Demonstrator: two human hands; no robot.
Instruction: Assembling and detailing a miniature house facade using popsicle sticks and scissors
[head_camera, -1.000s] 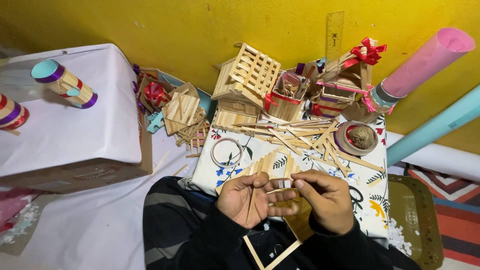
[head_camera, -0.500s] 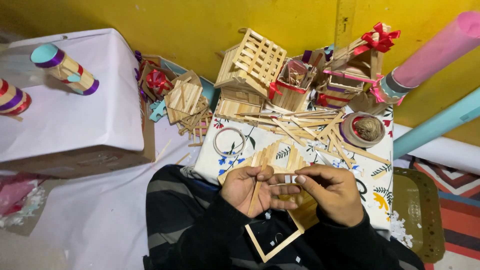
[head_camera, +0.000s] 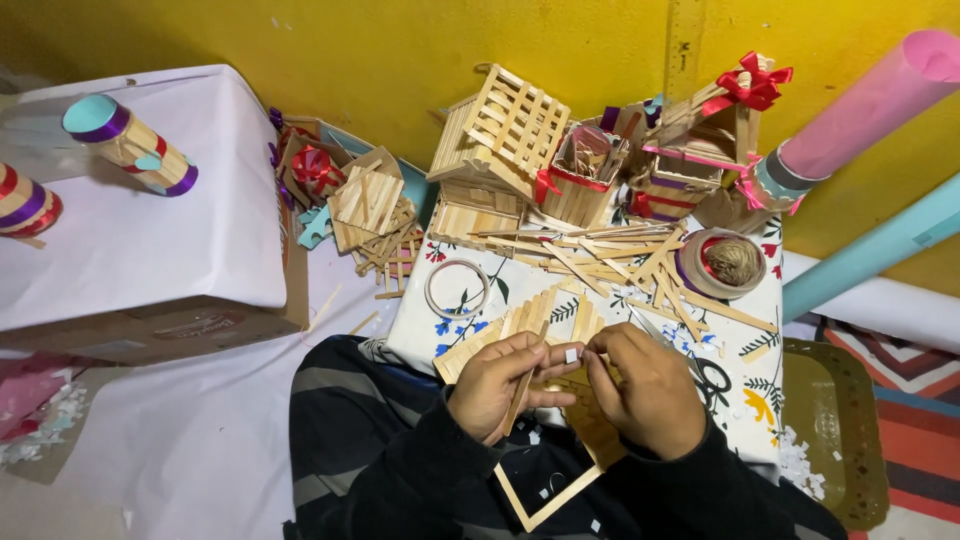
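My left hand (head_camera: 497, 383) grips a thin wooden craft stick (head_camera: 522, 384) that slants down through its fingers. My right hand (head_camera: 643, 388) pinches the other end of the work close beside it, with a small white square (head_camera: 571, 355) showing between the two thumbs. Under both hands lies a flat frame of glued sticks (head_camera: 545, 497) on my lap. Just beyond the hands, fans of joined sticks (head_camera: 528, 320) rest on the flowered white cloth (head_camera: 745, 345).
Loose sticks (head_camera: 610, 255), a tape ring (head_camera: 457, 288), a twine spool (head_camera: 732, 262), scissors (head_camera: 700, 372) and stick-built boxes (head_camera: 505, 135) crowd the cloth. A white-covered box (head_camera: 140, 250) holds striped tubes (head_camera: 128, 145) at left. Pink (head_camera: 870, 105) and blue (head_camera: 870, 255) paper rolls lean right.
My hands have drawn closer together and shifted slightly down toward my lap. The left hand now holds the stick more upright, and the view has tilted a little.
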